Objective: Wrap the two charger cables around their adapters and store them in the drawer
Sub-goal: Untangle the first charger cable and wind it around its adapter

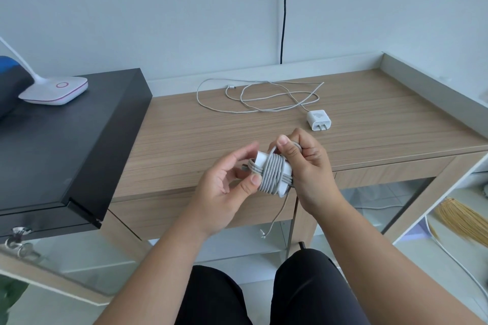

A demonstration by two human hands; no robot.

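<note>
I am looking down from a head camera at my two bare hands, held above the front edge of a light wooden desk point(184, 134). Between them is a white adapter point(264, 159), wrapped many times around by its grey cable point(273, 174). My left hand point(224, 185) holds the adapter's left end, thumb pressing against the coils and the other fingers loosely curled behind it. My right hand point(306, 166) grips the right side, fingers curled around a loop of the cable with the thumb point(284, 144) raised over the top of the wraps. A short loose tail of the cable point(276, 215) hangs down below the hands, its plug end dangling in front of the desk's edge.

Farther back on the desk lies the second adapter point(319, 120), white, with its prongs facing me. Its own cable point(260, 97) is unwrapped and sprawls in loose loops behind it, toward the wall.

To the left stands a black cabinet point(66, 140), and on its top sits the white base of a lamp point(56, 90) with a pink ring. A black cord point(284, 8) runs down the wall behind the desk. My legs in dark trousers show at the bottom.
</note>
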